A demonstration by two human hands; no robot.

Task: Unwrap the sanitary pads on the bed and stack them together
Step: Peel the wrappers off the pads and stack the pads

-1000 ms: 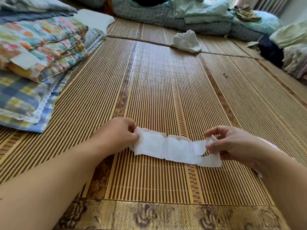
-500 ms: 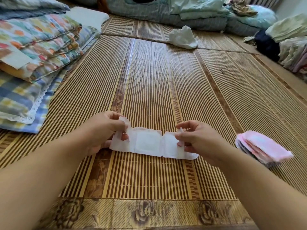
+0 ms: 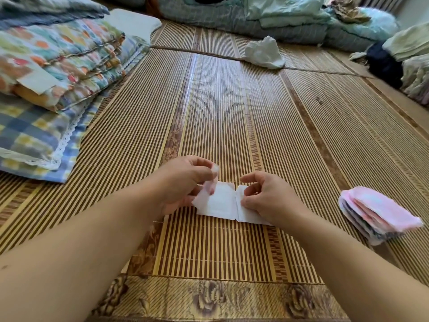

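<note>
Peeling the wrapper (image 3: 210,185) off the pad (image 3: 220,202) | pad lies on the mat (image 3: 232,112) at 6 o'clock, drawn shorter than a second ago | left hand (image 3: 183,182) grip pinches lifted wrapper, right hand (image 3: 267,196) grip pinches pad's end | likely nearly free for the stack (image 3: 380,214) at 4 o'clock

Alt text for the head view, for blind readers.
The left hand pinches the pinkish flap of a white sanitary pad on a striped bamboo mat; the right hand holds its other end. A stack of pink pads lies at right.
</note>
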